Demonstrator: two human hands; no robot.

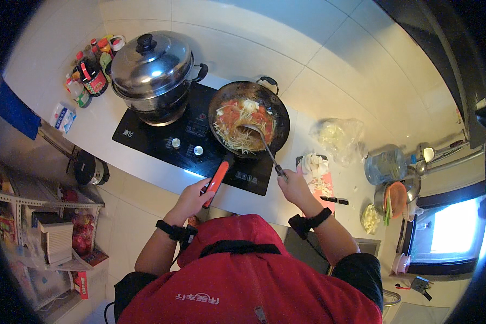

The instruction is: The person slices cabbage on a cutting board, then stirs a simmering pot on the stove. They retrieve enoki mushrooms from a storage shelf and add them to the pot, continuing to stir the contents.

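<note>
My left hand (188,201) grips the red and black handle (217,182) of a dark wok (282,117) on the right side of a black glass cooktop (243,172). My right hand (296,187) is closed around the handle of a metal ladle or spatula (266,146), whose head dips into the food. Tomato pieces, pale thin strips (243,142) and a white chunk (250,106) lie in reddish liquid in the wok. Right of my right hand is a pink cutting board (327,180) with sliced white food (316,165) and a black-handled knife (335,200).
A large lidded steamer pot (154,69) stands on the cooktop's left side, with sauce bottles (90,75) beyond it. Right of the board are a plastic bag (342,135), a water jug (386,167), an orange basket (396,199) and a bowl of pale pieces (371,218).
</note>
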